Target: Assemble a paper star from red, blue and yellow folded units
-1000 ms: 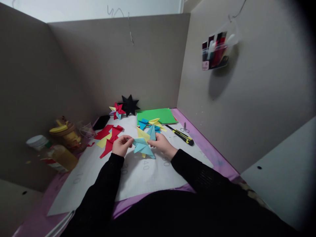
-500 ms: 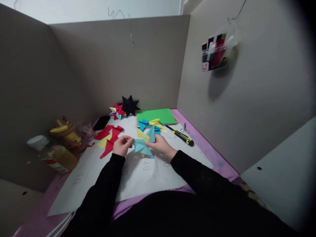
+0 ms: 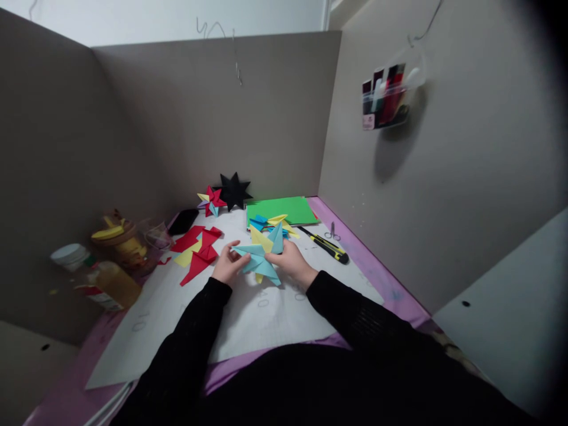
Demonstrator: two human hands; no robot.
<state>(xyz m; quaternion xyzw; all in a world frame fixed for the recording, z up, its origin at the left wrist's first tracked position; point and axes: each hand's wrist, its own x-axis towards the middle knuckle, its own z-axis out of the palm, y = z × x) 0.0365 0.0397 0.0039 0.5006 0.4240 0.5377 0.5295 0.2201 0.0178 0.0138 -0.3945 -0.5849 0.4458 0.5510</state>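
Observation:
Between my two hands is a folded paper star [image 3: 261, 260] with light blue and yellow points, held above the white paper sheet [image 3: 239, 331]. My left hand [image 3: 229, 264] has its thumb on the star's left light blue point, with the fingers curled behind it. My right hand [image 3: 293, 261] grips the star's right side, its thumb on the front near the centre; its other fingers are mostly hidden behind the paper. Red folded pieces [image 3: 199, 264] and a yellow piece [image 3: 189, 254] lie left of my left hand. Just behind the star are blue and yellow folded pieces [image 3: 279, 222].
A yellow-black utility knife [image 3: 328, 247] and small scissors [image 3: 332, 232] lie at right. Green paper [image 3: 284, 210], a black star [image 3: 234, 191], a multicoloured star [image 3: 212, 200] and a phone [image 3: 183, 222] sit at the back. A bottle [image 3: 109, 281] and a yellow-brown container [image 3: 119, 239] stand at left.
My left thumb has slid right, further onto the star, and its left point now shows pointed above the thumb. The star and both hands have shifted slightly right.

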